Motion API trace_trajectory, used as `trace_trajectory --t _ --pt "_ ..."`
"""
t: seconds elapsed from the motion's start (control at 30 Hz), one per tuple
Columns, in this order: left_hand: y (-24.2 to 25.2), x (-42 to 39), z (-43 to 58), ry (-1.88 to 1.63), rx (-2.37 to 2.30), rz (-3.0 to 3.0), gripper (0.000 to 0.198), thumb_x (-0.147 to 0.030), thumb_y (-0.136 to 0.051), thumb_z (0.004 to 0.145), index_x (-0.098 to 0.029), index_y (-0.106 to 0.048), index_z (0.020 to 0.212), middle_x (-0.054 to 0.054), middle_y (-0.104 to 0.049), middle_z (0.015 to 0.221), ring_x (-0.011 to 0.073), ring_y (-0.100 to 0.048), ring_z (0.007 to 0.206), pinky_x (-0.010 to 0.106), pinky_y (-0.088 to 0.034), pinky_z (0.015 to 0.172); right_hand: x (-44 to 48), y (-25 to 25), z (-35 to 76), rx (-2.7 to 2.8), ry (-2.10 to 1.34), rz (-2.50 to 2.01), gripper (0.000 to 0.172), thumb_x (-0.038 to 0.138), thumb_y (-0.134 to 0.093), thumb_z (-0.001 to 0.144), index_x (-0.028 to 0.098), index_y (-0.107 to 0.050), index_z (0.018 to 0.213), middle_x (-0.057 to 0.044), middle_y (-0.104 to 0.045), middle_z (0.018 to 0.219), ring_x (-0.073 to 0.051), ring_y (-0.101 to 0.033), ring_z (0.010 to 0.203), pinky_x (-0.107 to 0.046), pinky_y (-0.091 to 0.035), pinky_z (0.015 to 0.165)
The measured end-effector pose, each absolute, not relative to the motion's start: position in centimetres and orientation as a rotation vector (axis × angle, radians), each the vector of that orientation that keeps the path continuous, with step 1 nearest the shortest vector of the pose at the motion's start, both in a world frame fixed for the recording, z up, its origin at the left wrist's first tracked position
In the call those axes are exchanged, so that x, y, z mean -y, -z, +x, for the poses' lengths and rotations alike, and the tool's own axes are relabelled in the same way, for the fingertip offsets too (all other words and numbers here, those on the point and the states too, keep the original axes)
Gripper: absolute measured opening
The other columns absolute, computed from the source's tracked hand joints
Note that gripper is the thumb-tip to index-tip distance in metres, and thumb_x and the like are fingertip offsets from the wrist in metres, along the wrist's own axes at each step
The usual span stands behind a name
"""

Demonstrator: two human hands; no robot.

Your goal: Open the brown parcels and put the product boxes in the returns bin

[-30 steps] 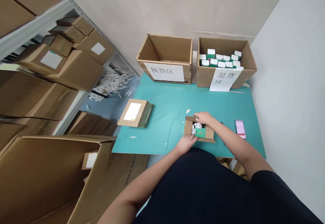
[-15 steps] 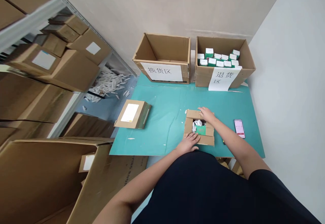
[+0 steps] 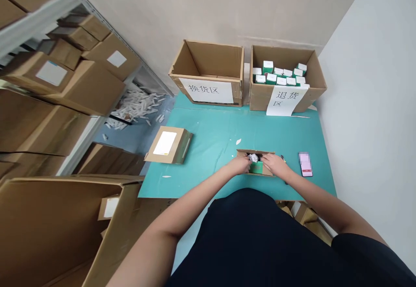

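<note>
The left hand (image 3: 239, 164) and right hand (image 3: 272, 163) had come together over a small cardboard box (image 3: 255, 169), one from each side, whereas half a second earlier the left had lain at its near edge and the right on its far flap. Both were half-curled, fingers (image 3: 244, 160) turned inward at the opening, and the left sat right beside a wad of crumpled white paper (image 3: 253, 158). Whether either was gripping the paper or a flap, I couldn't tell. The box's flaps no longer spread wide, and a green packet (image 3: 256, 168) showed below the paper. The box stood on a teal surface (image 3: 208, 148), with a blurred phone (image 3: 305, 164) to its right and a flat cardboard parcel (image 3: 168, 145) to its left. Farther on were two open cartons against the wall: one looked bare inside (image 3: 209, 60), and the other held white-and-green boxes (image 3: 268, 66). Beyond the surface, loaded shelves (image 3: 94, 57) rose on the left, with white scraps (image 3: 136, 107) on the floor (image 3: 130, 137).
</note>
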State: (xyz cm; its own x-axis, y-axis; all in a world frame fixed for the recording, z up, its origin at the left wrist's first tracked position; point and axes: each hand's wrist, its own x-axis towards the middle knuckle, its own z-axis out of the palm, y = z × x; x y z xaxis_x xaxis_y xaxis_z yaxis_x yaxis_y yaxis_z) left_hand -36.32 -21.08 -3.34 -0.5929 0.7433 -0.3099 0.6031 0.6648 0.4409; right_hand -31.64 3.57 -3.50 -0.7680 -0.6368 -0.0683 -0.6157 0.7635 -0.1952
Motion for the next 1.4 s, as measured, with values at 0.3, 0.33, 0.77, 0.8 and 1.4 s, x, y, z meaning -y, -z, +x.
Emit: trace_trajectory --t 0.3,0.33,0.77,0.8,1.4 --pt "4.5 22.5 -35.8 -0.151 -2.399 1.482 0.009 -0.020 -0.068 0.084 -0.017 -0.076 0.088 0.015 -0.072 0.117 0.0338 -0.049 0.134 0.051 -0.033 0.115 -2.3 3.0 -31.4 -2.484 0.143 -1.180 0.020 0.031 -0.062 0.095 0.017 -0.077 0.094 -0.013 -0.073 0.101 -0.030 -0.055 0.126 -0.045 -0.035 0.114" --pt "4.4 22.6 -35.8 -0.171 -2.419 1.497 0.010 -0.021 -0.067 0.086 -0.017 -0.076 0.087 0.015 -0.072 0.114 0.0335 -0.049 0.133 0.051 -0.034 0.114 -2.3 2.6 -31.5 -2.507 0.133 -1.195 0.020 0.031 -0.062 0.095 0.017 -0.077 0.093 -0.012 -0.073 0.097 -0.029 -0.058 0.120 -0.044 -0.036 0.113" --pt "6.3 27.1 -33.2 -0.810 -2.866 0.922 0.038 -0.016 -0.050 0.094 -0.021 -0.063 0.130 0.014 -0.046 0.154 0.0297 -0.036 0.148 0.052 -0.040 0.117 -5.6 0.6 -29.2 -2.661 0.138 -0.844 0.016 0.020 -0.064 0.093 0.015 -0.072 0.105 -0.012 -0.072 0.097 -0.027 -0.062 0.100 -0.039 -0.041 0.093" --pt "6.6 27.1 -32.9 -0.829 -2.863 0.869 0.041 -0.017 -0.053 0.093 -0.022 -0.060 0.134 0.014 -0.041 0.158 0.0309 -0.033 0.150 0.053 -0.039 0.118 -5.4 0.7 -29.3 -2.624 0.138 -0.833 0.018 0.022 -0.065 0.092 0.015 -0.072 0.108 -0.013 -0.072 0.099 -0.027 -0.063 0.100 -0.038 -0.042 0.091" --pt "4.8 25.8 -33.8 -0.962 -2.369 -0.042 0.060 -0.028 -0.064 0.086 -0.021 -0.049 0.144 0.009 -0.072 0.124 0.0266 -0.070 0.108 0.034 -0.056 0.088 1.4 4.8 -32.6 -2.419 -0.050 -0.462 0.058 0.012 -0.058 0.088 0.003 -0.051 0.145 -0.030 -0.071 0.116 -0.038 -0.071 0.106 -0.046 -0.056 0.088"
